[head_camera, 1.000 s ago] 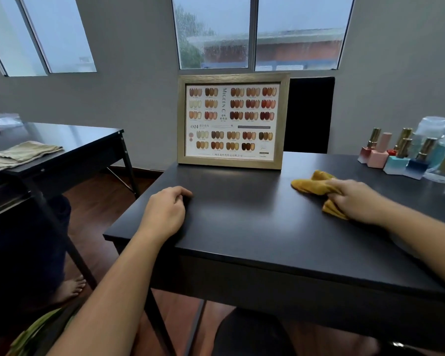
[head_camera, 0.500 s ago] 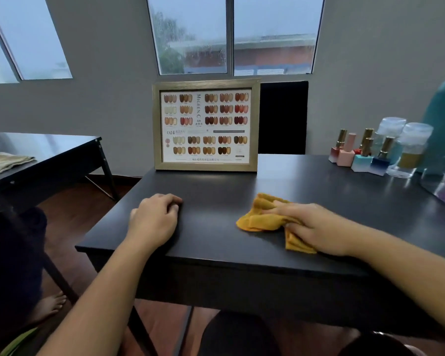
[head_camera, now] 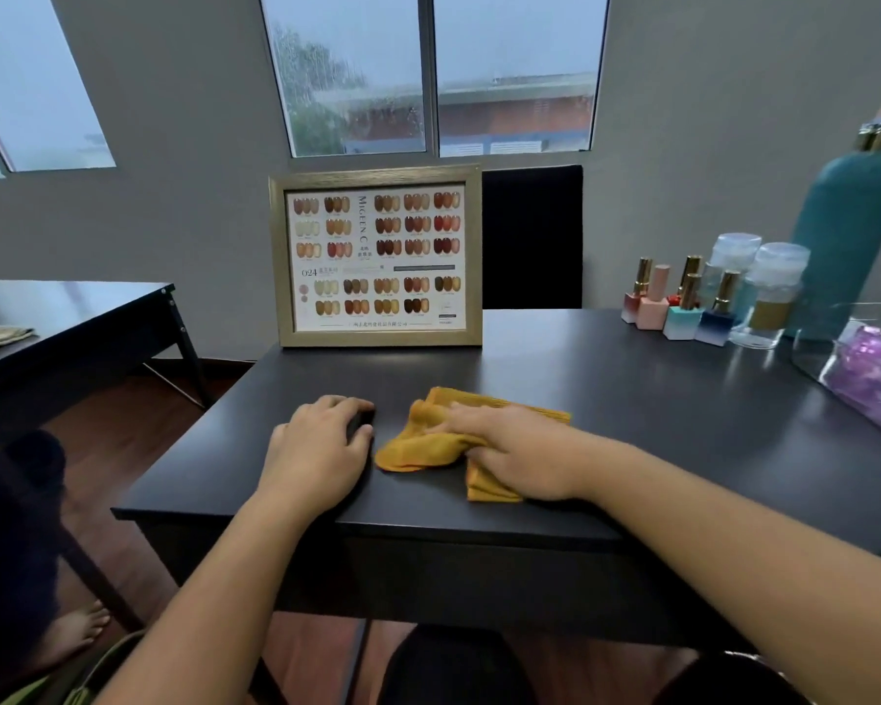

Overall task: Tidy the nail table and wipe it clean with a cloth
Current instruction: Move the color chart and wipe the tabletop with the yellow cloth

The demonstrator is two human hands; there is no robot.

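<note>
A crumpled mustard-yellow cloth (head_camera: 428, 442) lies on the dark nail table (head_camera: 631, 409) near its front edge. My right hand (head_camera: 517, 452) presses flat on the cloth, fingers spread over it. Just left of the cloth, my left hand (head_camera: 319, 450) rests on the tabletop with fingers curled and nothing in it. The two hands are almost touching.
A framed nail colour chart (head_camera: 377, 256) stands at the back of the table. Several nail polish bottles (head_camera: 682, 307), two clear jars (head_camera: 769, 297), a tall teal bottle (head_camera: 850, 236) and a clear box of purple items (head_camera: 870, 374) crowd the right side. Another dark table (head_camera: 72, 318) stands left.
My right hand has slid the cloth leftward and toward the front edge, ending beside my left hand. The left hand has stayed in place.
</note>
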